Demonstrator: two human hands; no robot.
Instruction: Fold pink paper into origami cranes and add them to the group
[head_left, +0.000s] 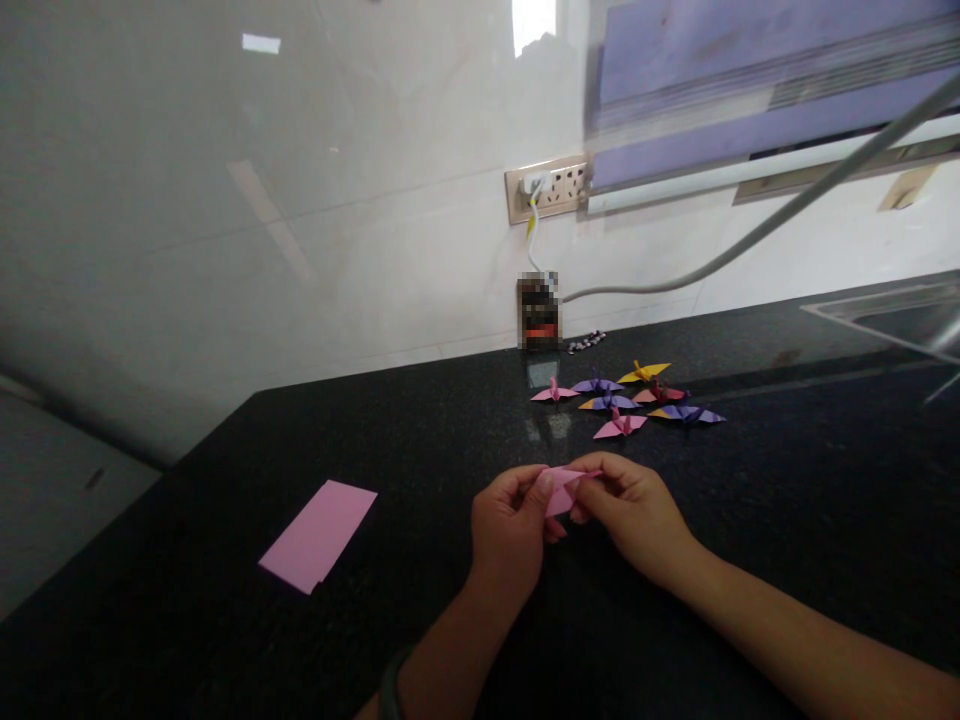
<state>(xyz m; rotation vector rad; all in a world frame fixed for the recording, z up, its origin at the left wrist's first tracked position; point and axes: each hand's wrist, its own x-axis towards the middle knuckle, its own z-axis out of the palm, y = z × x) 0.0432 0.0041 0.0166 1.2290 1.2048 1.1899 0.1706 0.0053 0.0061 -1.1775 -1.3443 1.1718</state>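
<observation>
My left hand (pixel 511 530) and my right hand (pixel 628 508) meet just above the black counter (pixel 225 600), both pinching a small folded pink paper piece (pixel 562 487) between their fingertips. Behind the hands lies a cluster of several finished paper cranes (pixel 626 400) in pink, purple, yellow and red. A folded pink sheet (pixel 319 534) lies flat on the counter to the left of my left hand.
A wall socket (pixel 547 190) holds a white plug whose cable drops to a small dark object (pixel 538 311) standing at the counter's back edge. A grey cable (pixel 750 240) runs off to the right. The counter's left edge falls away at the lower left.
</observation>
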